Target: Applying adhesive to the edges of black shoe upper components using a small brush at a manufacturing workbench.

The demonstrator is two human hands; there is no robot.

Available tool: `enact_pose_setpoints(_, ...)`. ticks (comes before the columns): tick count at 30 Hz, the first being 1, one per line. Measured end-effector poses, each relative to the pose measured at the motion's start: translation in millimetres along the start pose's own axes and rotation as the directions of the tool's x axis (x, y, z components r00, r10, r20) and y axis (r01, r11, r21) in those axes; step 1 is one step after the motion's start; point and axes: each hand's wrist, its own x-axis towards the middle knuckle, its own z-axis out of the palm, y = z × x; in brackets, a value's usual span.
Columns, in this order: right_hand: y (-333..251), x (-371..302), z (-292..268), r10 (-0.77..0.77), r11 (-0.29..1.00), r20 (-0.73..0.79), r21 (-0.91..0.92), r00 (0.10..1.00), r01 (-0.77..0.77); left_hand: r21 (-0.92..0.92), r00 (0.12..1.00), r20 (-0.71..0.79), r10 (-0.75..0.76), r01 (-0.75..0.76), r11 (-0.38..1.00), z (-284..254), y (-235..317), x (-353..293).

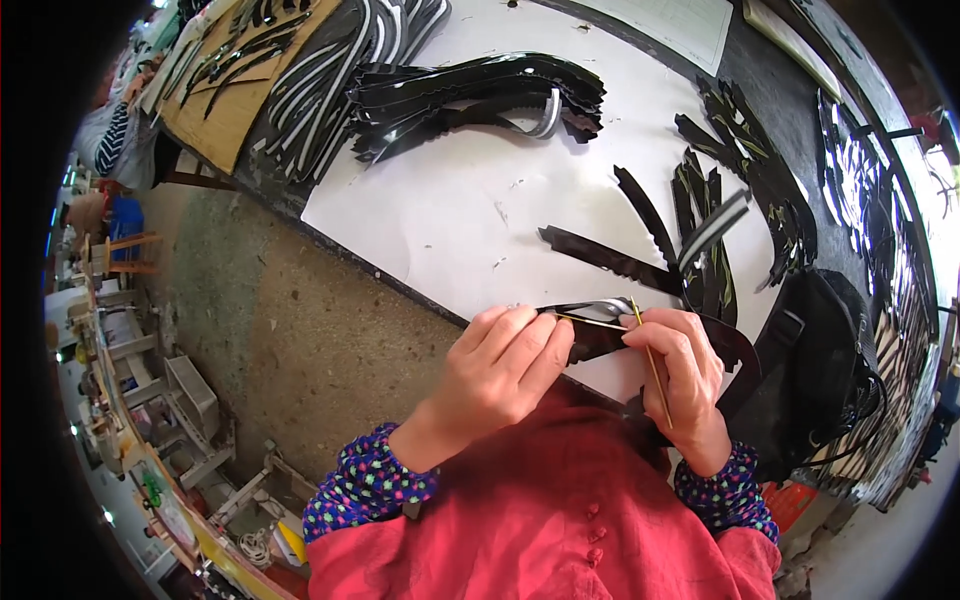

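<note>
My left hand (500, 368) is closed, its fingertips pinching the end of a black strip (596, 342) near the table's front edge. A pale grey band curves along the strip's upper side between my two hands. My right hand (685, 362) is closed around a thin yellowish stick (654, 375), with its tip at the strip. The same fingers touch the strip, but whether they also grip it is hard to see. Just beyond my right hand, a curled black-and-grey strip (712, 232) stands up from several flat black strips (610, 256) with jagged edges.
White sheeting (450, 220) covers the tabletop. A pile of black strips (470, 95) lies at the back, grey-striped bands (325, 95) at the back left. More dark strips (765, 165) lie to the right. Beside my right arm sits a black bag (815, 350).
</note>
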Motion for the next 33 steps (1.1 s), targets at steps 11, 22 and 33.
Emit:
enact_pose_setpoints(11, -3.3, 10.3, 6.6, 0.173, 0.985, -0.154, 0.039, 0.973, -0.169, -0.102, 0.953, 0.091, -0.289, 0.297, 0.949, 2.1, 9.8, 22.5)
enact_pose_setpoints(22, -3.4, 20.3, 8.1, 0.205, 0.958, -0.064, 0.22, 0.977, -0.187, -0.04, 0.963, 0.07, -0.26, 0.263, 0.964, 15.5, 3.7, 21.2)
enact_pose_setpoints(33, 13.1, 29.2, -3.9, 0.244, 0.947, -0.15, 0.251, 0.958, -0.202, 0.072, 0.966, 0.088, -0.242, 0.236, 0.969, 13.0, 7.7, 11.8)
